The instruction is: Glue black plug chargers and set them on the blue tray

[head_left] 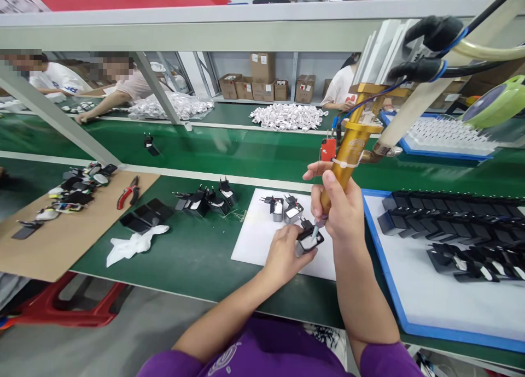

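Observation:
My left hand [284, 252] grips a black plug housing [308, 242] low over the white sheet [251, 240], its open side facing up. My right hand [341, 202] is wrapped round a gold dispensing gun [348, 147] with a red switch [328, 149] on its side. The gun's pale nozzle [315, 233] points down into the held housing, where white material shows. Just beyond my left hand, two more black housings [277, 208] with white inside stand on the sheet.
At right, a blue-edged tray [394, 289] holds rows of black housings. Left of the sheet lie several black plugs [197, 203], black covers [141, 218], white cloth [133, 245], pliers [128, 193] and parts on cardboard [45, 251]. Across the green belt [229, 147], people sit.

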Motion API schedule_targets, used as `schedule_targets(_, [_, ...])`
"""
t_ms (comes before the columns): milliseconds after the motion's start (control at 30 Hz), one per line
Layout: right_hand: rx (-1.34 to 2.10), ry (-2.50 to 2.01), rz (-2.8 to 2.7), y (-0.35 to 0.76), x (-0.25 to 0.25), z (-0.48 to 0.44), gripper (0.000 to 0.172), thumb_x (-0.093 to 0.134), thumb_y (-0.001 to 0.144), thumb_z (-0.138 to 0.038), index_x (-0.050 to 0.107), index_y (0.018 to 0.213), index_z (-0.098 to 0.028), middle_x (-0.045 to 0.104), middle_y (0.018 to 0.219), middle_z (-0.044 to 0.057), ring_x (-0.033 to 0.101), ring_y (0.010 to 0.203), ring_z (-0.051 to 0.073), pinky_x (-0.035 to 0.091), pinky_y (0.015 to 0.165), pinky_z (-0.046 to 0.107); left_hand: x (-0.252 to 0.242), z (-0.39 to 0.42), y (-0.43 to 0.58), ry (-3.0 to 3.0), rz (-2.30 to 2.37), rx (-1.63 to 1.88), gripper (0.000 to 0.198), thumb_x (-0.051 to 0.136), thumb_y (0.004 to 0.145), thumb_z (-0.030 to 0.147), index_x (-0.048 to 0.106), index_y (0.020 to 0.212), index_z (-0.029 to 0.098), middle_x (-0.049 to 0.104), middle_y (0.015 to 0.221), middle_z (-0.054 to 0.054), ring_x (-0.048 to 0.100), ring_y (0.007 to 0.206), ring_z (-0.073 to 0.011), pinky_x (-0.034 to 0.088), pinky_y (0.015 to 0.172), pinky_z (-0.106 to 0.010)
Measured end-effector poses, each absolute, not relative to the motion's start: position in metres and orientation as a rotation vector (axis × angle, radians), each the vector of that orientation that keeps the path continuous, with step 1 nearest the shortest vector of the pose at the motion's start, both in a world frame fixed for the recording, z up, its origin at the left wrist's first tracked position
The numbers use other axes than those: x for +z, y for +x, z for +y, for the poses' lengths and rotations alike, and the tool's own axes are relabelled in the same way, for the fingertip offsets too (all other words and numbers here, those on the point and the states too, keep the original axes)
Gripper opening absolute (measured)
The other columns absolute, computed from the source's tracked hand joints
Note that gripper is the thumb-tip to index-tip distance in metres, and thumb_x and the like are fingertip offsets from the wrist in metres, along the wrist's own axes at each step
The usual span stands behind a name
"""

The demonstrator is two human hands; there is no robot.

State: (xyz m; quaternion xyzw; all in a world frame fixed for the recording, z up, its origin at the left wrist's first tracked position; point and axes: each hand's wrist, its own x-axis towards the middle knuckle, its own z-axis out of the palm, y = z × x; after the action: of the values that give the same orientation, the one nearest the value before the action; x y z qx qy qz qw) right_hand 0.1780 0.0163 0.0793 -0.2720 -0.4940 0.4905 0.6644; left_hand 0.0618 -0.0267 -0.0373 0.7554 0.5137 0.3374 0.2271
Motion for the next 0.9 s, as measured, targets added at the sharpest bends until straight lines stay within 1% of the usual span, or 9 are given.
schedule_targets(67, [1.087, -0.641, -1.1, 0.182, 0.079, 0.021, 0.029, 0.06, 0.085, -0.047, 0.061, 0.097, -0.02, 0.065, 0.089, 0.0, 0.041, 0.035, 0.0, 0.029, 0.028, 0.017, -0.042, -0.017, 0.057, 2.328, 1.471, 0.869, 0.034, 0.074, 0.074, 0.031, 0.058, 0.102, 0.02, 0.061, 0.12, -0.014, 0.051, 0.118, -0.0339, 0.043, 0.093, -0.05])
schedule_targets(133, [1.056, -0.662, -1.089, 0.185, 0.078, 0.025, 0.03, 0.061, 0.085, -0.047, 0.061, 0.096, -0.019, 0.065, 0.087, 0.0, 0.041, 0.035, 0.0, 0.03, 0.028, 0.017, -0.045, -0.007, 0.055, 2.488, 1.517, 0.809, 0.034, 0.076, 0.074, 0.031, 0.06, 0.102, 0.02, 0.054, 0.133, -0.015, 0.043, 0.125, -0.0369, 0.039, 0.096, -0.055])
schedule_targets(267, [1.012, -0.695, -1.066, 0.19, 0.077, 0.031, 0.029, 0.061, 0.085, -0.046, 0.061, 0.096, -0.019, 0.063, 0.086, -0.001, 0.041, 0.035, 0.0, 0.028, 0.027, 0.016, -0.049, 0.01, 0.056, 2.582, 1.627, 0.764, 0.037, 0.075, 0.075, 0.036, 0.062, 0.106, 0.02, 0.044, 0.141, -0.017, 0.04, 0.128, -0.0387, 0.036, 0.098, -0.057])
schedule_targets(433, [0.982, -0.729, -1.047, 0.189, 0.075, 0.03, 0.026, 0.063, 0.083, -0.042, 0.06, 0.094, -0.018, 0.062, 0.083, -0.001, 0.041, 0.034, 0.001, 0.027, 0.026, 0.016, -0.05, 0.009, 0.047, 2.611, 1.716, 0.779, 0.049, 0.073, 0.073, 0.051, 0.061, 0.106, 0.017, 0.038, 0.146, -0.02, 0.039, 0.128, -0.0402, 0.037, 0.098, -0.055])
schedule_targets(567, [0.979, -0.734, -1.043, 0.188, 0.075, 0.027, 0.023, 0.063, 0.084, -0.039, 0.06, 0.093, -0.018, 0.062, 0.083, -0.001, 0.041, 0.033, 0.002, 0.028, 0.025, 0.017, -0.035, 0.012, 0.003, 2.481, 1.914, 0.856, 0.06, 0.067, 0.074, 0.062, 0.058, 0.113, 0.017, 0.047, 0.138, -0.02, 0.042, 0.124, -0.0384, 0.036, 0.099, -0.053])
schedule_targets(667, [0.988, -0.737, -1.039, 0.188, 0.076, 0.026, 0.022, 0.063, 0.084, -0.039, 0.06, 0.093, -0.019, 0.063, 0.082, -0.001, 0.041, 0.033, 0.002, 0.027, 0.024, 0.017, -0.016, 0.033, -0.049, 2.299, 2.322, 0.8, 0.059, 0.067, 0.078, 0.052, 0.054, 0.12, 0.013, 0.052, 0.13, -0.022, 0.04, 0.126, -0.0408, 0.033, 0.1, -0.053])
schedule_targets(733, [0.997, -0.738, -1.037, 0.188, 0.076, 0.026, 0.022, 0.063, 0.083, -0.039, 0.06, 0.093, -0.019, 0.063, 0.082, -0.001, 0.041, 0.033, 0.002, 0.027, 0.025, 0.017, -0.006, 0.053, -0.08, 2.269, 2.509, 0.608, 0.074, 0.071, 0.076, 0.047, 0.044, 0.133, 0.008, 0.054, 0.128, -0.025, 0.035, 0.131, -0.0439, 0.028, 0.103, -0.053])
schedule_targets(800, [0.998, -0.738, -1.037, 0.188, 0.076, 0.026, 0.022, 0.064, 0.083, -0.039, 0.06, 0.093, -0.019, 0.063, 0.083, -0.001, 0.041, 0.033, 0.002, 0.028, 0.025, 0.017, 0.0, 0.072, -0.101, 2.283, 2.505, 0.335, 0.087, 0.073, 0.074, 0.043, 0.033, 0.14, 0.003, 0.06, 0.121, -0.027, 0.035, 0.133, -0.0446, 0.023, 0.105, -0.055])
schedule_targets(900, [0.992, -0.737, -1.036, 0.187, 0.075, 0.026, 0.023, 0.065, 0.082, -0.038, 0.06, 0.092, -0.019, 0.063, 0.083, -0.001, 0.041, 0.033, 0.002, 0.029, 0.025, 0.017, 0.003, 0.091, -0.11, 2.281, 2.391, 0.121, 0.084, 0.071, 0.076, 0.037, 0.03, 0.14, 0.0, 0.068, 0.104, -0.026, 0.045, 0.125, -0.0411, 0.019, 0.105, -0.059])
